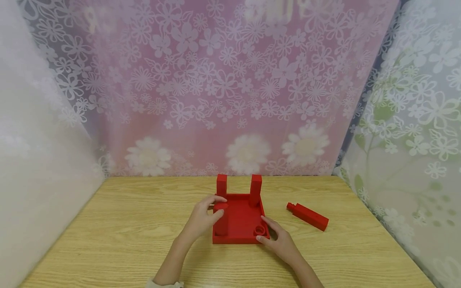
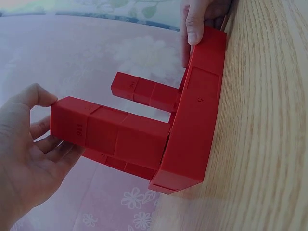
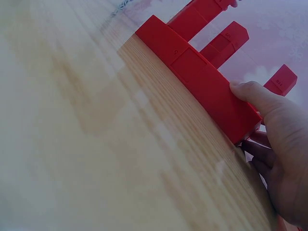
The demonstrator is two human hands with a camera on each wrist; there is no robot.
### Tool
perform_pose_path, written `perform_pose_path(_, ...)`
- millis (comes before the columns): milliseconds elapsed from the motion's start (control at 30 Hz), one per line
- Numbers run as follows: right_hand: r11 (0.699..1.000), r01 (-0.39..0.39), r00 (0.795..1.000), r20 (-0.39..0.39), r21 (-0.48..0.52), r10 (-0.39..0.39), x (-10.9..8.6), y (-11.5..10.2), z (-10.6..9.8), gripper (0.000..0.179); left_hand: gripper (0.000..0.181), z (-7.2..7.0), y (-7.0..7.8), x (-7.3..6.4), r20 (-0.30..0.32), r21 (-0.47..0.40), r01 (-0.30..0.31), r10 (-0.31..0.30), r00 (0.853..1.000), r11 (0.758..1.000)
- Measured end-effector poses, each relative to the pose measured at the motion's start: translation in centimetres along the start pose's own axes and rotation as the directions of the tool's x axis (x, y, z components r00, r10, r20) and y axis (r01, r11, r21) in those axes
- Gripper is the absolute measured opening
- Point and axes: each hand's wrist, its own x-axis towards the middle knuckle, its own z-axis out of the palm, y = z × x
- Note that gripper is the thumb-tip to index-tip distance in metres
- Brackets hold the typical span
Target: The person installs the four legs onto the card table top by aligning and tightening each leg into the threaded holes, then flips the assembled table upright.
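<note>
A square red tabletop-like base (image 1: 239, 216) with raised edges lies flat on the table, its underside-like hollow facing up. At its near left corner stands a square red leg (image 2: 110, 132); my left hand (image 1: 199, 218) grips the leg's upper end between thumb and fingers. In the left wrist view a thin dark gap runs along where this leg meets the base. My right hand (image 1: 282, 242) holds the base's near right corner, thumb on the front edge, fingers along the right side. A round red socket (image 1: 259, 230) shows inside that corner.
Two more red legs (image 1: 256, 188) stand upright at the far corners of the base. To the right, a loose red leg (image 1: 309, 217) with a narrower threaded-looking end lies on the wooden table (image 1: 144, 216). Flowered curtains (image 1: 230, 100) hang behind and beside the table.
</note>
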Motion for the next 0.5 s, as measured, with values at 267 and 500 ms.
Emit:
perform_pose_path(267, 1.0, -0.009, 1.0, 0.001, -0.004, 0.009, 0.08, 0.23, 0.02, 0.066, 0.027, 0.1, 0.24, -0.11, 0.005, -0.019, -0.025, 0.025, 1.0, 1.0)
perform_pose_path(500, 1.0, -0.016, 1.0, 0.002, -0.001, 0.016, 0.15, 0.27, 0.02, 0.066, 0.034, 0.15, 0.12, 0.08, -0.084, 0.059, 0.015, -0.01, 0.996, 0.998)
